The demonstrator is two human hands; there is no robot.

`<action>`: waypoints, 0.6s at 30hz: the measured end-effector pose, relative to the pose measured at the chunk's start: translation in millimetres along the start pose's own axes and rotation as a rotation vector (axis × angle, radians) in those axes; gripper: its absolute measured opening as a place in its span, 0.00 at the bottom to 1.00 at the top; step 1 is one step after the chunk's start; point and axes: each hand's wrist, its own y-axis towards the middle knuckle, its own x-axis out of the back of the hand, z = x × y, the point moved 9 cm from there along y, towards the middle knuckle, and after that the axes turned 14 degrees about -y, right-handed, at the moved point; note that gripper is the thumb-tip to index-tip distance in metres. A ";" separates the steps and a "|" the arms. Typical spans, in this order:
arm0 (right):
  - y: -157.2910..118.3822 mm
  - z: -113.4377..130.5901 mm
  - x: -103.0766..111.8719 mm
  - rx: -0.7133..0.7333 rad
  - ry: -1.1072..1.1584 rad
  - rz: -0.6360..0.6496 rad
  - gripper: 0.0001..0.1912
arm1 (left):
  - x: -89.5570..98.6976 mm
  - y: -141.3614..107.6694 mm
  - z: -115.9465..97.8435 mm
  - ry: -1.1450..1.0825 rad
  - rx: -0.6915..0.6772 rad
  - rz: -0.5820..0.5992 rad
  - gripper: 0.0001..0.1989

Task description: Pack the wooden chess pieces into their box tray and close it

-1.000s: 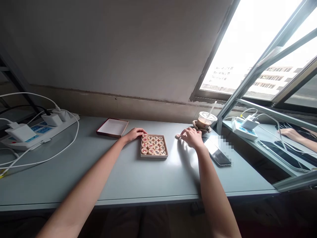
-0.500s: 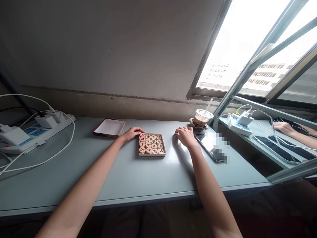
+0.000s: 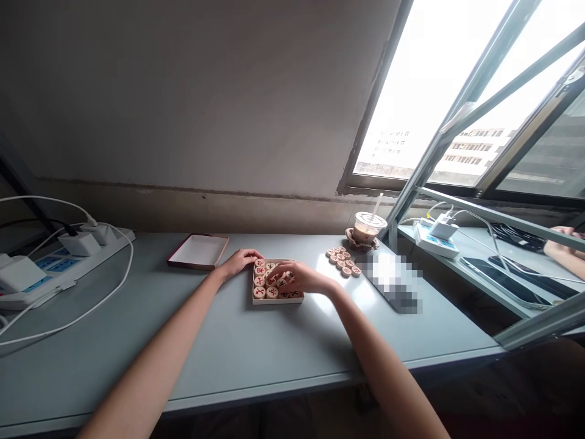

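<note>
A shallow square box [image 3: 278, 301] of round xiangqi pieces stands on the grey table, its pieces marked in red and black characters. My left hand [image 3: 238, 262] rests at its far left corner, fingers curled against the rim. Over the right half of the box lies my right hand [image 3: 304, 278], its fingers stretched down over the pieces and apart; it hides several of them. No lifted piece shows in it. Farther right, a group of loose red-marked xiangqi pieces [image 3: 340, 263] lies flat on the table.
A box lid [image 3: 198, 252] lies inside up at the back left. Behind the loose pieces stands an iced drink [image 3: 365, 231] in a cardboard holder. A blurred phone [image 3: 388, 283] lies nearby. Power strips [image 3: 59, 262] with cables flank the table. At far right is another person's hand [image 3: 564, 238].
My right hand has moved left from near the phone to above the box. The loose red pieces now show where that hand was. My left hand stays at the box corner.
</note>
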 end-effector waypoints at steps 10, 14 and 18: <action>-0.8 -6.4 4.0 -0.102 -0.046 -0.051 0.10 | -0.3 0.7 0.2 0.001 0.000 0.003 0.17; -16.2 -28.4 22.3 -0.160 -0.045 -0.012 0.13 | -0.6 0.2 1.0 -0.018 0.004 0.007 0.17; -47.7 -79.3 45.7 -0.412 -0.303 -0.057 0.16 | 0.1 0.7 3.7 -0.027 0.014 0.001 0.17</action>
